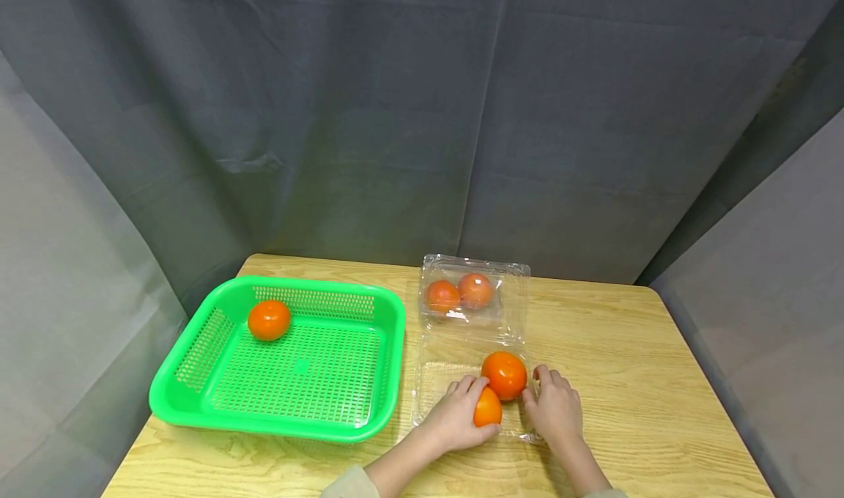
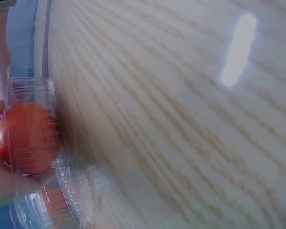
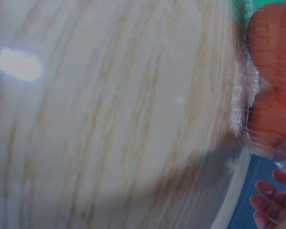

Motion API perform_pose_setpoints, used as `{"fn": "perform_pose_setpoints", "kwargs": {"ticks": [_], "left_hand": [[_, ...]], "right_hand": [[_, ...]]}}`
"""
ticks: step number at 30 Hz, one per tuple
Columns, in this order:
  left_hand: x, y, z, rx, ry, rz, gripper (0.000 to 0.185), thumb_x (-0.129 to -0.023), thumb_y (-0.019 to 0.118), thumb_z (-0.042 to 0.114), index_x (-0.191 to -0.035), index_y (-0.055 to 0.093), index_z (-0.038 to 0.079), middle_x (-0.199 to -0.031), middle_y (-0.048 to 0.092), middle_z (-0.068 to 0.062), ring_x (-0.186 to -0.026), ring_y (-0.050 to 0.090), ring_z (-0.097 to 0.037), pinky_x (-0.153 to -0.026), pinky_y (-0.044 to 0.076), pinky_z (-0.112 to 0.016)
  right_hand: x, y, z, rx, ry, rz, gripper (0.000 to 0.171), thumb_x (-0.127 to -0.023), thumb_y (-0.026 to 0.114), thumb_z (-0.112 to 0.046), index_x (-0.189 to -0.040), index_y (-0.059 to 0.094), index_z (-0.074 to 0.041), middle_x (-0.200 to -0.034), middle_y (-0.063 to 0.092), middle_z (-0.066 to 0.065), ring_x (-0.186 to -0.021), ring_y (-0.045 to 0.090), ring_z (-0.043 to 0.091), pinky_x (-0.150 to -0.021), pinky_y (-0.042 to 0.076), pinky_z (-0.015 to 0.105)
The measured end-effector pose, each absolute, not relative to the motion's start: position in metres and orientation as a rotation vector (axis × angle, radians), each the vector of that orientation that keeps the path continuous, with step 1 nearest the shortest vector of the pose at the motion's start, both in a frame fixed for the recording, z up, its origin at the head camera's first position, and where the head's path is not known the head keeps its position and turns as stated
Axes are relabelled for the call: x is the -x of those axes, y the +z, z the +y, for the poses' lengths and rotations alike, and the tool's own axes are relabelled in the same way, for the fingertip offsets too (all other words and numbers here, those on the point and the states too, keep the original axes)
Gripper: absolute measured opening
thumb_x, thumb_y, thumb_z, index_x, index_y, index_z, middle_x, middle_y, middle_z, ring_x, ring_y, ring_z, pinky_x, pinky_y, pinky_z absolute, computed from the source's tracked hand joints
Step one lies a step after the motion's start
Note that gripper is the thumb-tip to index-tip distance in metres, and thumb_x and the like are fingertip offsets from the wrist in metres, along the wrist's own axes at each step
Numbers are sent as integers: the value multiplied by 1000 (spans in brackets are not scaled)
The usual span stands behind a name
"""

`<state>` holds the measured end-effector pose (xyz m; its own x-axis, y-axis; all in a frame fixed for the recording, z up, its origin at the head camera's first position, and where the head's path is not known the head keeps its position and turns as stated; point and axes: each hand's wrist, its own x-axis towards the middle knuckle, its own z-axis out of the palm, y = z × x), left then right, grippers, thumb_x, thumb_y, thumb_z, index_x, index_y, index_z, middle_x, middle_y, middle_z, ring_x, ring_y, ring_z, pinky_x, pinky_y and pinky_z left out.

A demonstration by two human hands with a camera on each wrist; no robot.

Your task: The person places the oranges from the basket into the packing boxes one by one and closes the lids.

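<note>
A clear plastic clamshell box (image 1: 431, 381) lies unfolded on the table. My left hand (image 1: 456, 415) grips a glossy orange-red round fruit (image 1: 488, 408) inside its near half, fingers over the top and thumb at the near side. Just beyond sits a larger orange-red fruit (image 1: 504, 375). In the left wrist view, the gripped fruit (image 2: 28, 138) shows through the box wall. My right hand (image 1: 555, 408) is at the box's right edge with loosely bent fingers, fingertips close beside the larger fruit. The right wrist view has these fingers (image 3: 271, 202) holding nothing.
Two more orange-red fruits (image 1: 475, 291) show through the clear lid (image 1: 514, 307) at the back. On the left stands a green plastic basket (image 1: 389, 366) with one fruit (image 1: 269, 320) in its back left corner. Grey cloth (image 1: 369, 117) hangs behind the wooden table (image 1: 633, 381).
</note>
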<state>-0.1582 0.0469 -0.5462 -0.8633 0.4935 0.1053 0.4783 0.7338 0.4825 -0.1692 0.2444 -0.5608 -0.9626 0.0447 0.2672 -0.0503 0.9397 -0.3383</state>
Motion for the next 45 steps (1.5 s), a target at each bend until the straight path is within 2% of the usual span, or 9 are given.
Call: {"fn": "perform_pose_setpoints", "kwargs": {"ticks": [14, 28, 37, 45], "left_hand": [[160, -537, 45, -849, 678, 2986, 68, -77, 61, 49, -132, 43, 13, -128, 47, -4, -116, 45, -19, -96, 39, -36], [169, -504, 17, -1190, 643, 3382, 37, -80, 59, 32, -112, 59, 12, -114, 57, -1, -107, 51, -18, -93, 39, -34], [179, -485, -18, -1095, 597, 3528, 35, -79, 60, 29, -108, 59, 9, -111, 57, -4, -105, 51, -21, -92, 39, -37], [193, -480, -53, -902, 691, 3560, 35, -79, 61, 24, -110, 59, 6, -113, 57, -9, -108, 50, -26, -94, 37, -42]], "right_hand": [[170, -562, 244, -3, 500, -2816, 26, -77, 64, -19, -96, 55, -3, -80, 55, 10, -76, 53, 30, -63, 41, 44], [169, -559, 243, -3, 500, -2800, 25, -76, 64, -17, -95, 55, -3, -81, 56, 11, -76, 54, 30, -63, 41, 44], [169, -558, 243, -21, 498, -2783, 25, -75, 65, -16, -94, 55, -2, -84, 58, 13, -80, 55, 34, -64, 41, 46], [169, -560, 243, -11, 505, -2795, 26, -76, 64, -18, -95, 55, -3, -84, 57, 13, -79, 55, 33, -64, 41, 45]]}}
